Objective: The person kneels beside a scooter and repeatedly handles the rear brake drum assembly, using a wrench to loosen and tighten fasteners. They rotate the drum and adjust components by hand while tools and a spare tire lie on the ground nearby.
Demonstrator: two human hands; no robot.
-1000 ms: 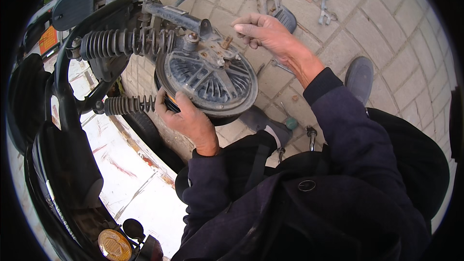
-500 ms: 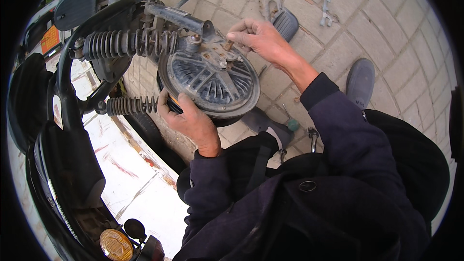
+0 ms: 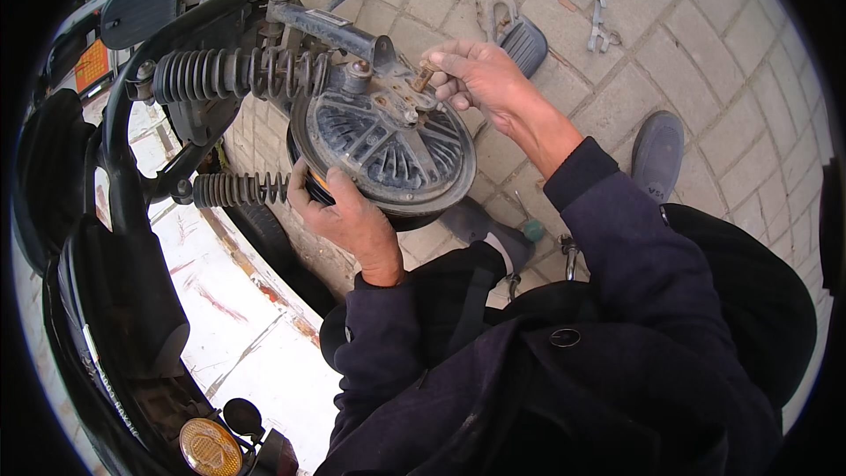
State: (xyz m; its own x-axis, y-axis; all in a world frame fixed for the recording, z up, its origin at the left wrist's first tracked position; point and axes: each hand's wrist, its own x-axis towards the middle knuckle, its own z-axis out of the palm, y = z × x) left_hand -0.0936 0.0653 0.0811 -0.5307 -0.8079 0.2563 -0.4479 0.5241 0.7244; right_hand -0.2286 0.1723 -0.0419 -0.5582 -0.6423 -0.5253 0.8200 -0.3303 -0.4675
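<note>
Wheel hub (image 3: 388,154) sitting tilted under the scooter's coil springs (image 3: 238,75). Left hand (image 3: 344,216) gripping its lower rim, fingers curled round. Right hand (image 3: 480,79) pinching a small rusty bolt (image 3: 422,78) at the axle, fingers clamped together.

Soft even daylight, faint shadows, sharp centre, black fisheye-bent rim.

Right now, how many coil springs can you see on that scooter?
2. The upper coil spring runs above the wheel hub; the lower coil spring sits beside the left hand. Others may be hidden.
</note>
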